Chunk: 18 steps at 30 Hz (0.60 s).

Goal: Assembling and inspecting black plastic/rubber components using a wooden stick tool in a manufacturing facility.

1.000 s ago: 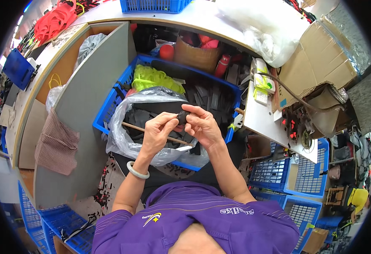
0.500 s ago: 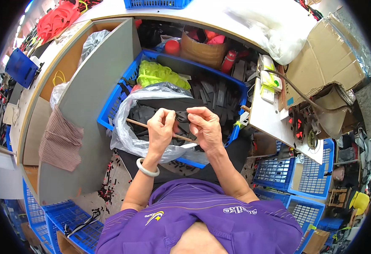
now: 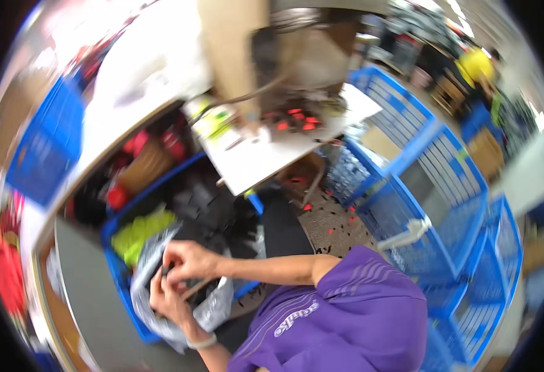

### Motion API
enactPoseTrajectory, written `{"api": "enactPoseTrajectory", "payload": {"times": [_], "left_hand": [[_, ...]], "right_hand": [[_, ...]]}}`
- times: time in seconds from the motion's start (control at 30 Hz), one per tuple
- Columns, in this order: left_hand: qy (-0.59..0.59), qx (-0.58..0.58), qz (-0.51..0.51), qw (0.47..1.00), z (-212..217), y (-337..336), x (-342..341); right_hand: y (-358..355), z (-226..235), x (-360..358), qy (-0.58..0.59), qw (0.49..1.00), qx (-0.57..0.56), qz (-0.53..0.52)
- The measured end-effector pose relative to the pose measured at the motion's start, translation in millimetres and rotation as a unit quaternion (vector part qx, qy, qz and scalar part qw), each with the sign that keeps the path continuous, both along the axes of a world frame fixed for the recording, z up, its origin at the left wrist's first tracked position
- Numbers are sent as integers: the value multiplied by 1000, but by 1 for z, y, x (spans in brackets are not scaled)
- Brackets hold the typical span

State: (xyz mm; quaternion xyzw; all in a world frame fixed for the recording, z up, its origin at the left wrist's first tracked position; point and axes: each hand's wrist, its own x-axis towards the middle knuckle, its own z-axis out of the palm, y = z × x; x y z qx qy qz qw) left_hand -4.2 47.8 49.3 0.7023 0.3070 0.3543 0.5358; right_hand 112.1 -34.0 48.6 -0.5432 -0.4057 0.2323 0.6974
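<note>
Turned rightward since the earlier frame, toward the crates. Pinching a blurred black piece in closed fingertips of left hand and right hand, above the bag in the basket

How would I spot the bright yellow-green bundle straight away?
Find the big blue crate below the left hand and right hand. Inside, beyond the pale plastic bag, the yellow-green bundle lies toward the crate's upper left as pictured. Its vivid colour sets it apart from the dark pieces to its right.
</note>
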Motion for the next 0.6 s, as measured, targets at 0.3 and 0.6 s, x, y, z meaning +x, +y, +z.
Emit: {"api": "enactPoseTrajectory", "payload": {"times": [0.3, 0.6], "left_hand": [[-15, 279, -86, 956, -14, -9, 56], [69, 152, -71, 983, 0, -20, 37]], "right_hand": [[-33, -6, 27, -300, 911, -87, -271], [-20, -24, 27, -379, 893, -68, -231]]}}
